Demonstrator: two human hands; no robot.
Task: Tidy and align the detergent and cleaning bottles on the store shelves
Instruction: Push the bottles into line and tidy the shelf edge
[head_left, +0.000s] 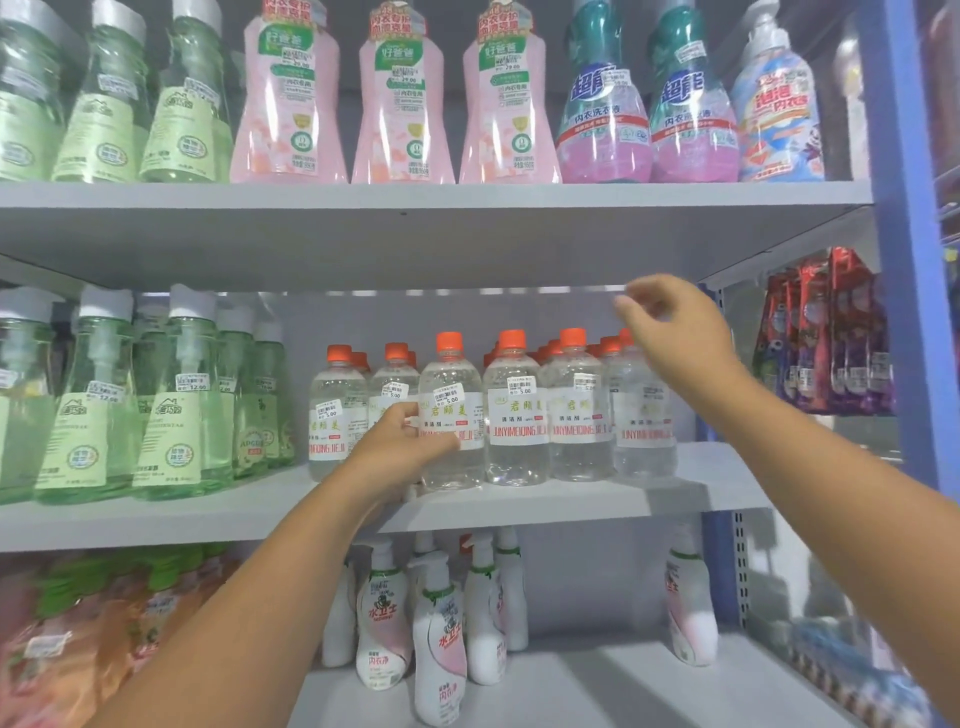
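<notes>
On the middle shelf (519, 506), the left hand (400, 441) grips a clear orange-capped bottle (451, 415) labelled "JUNYIMEIDING JIEJI", price tag "5.00". Right of it, the right hand (670, 338) hovers above the row's far-right bottle (644, 415), fingers loosely curled, holding nothing.

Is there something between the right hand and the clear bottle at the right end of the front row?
Nothing visible. The right hand hovers just above the rightmost clear bottle, its fingers loosely curled and empty.
</notes>
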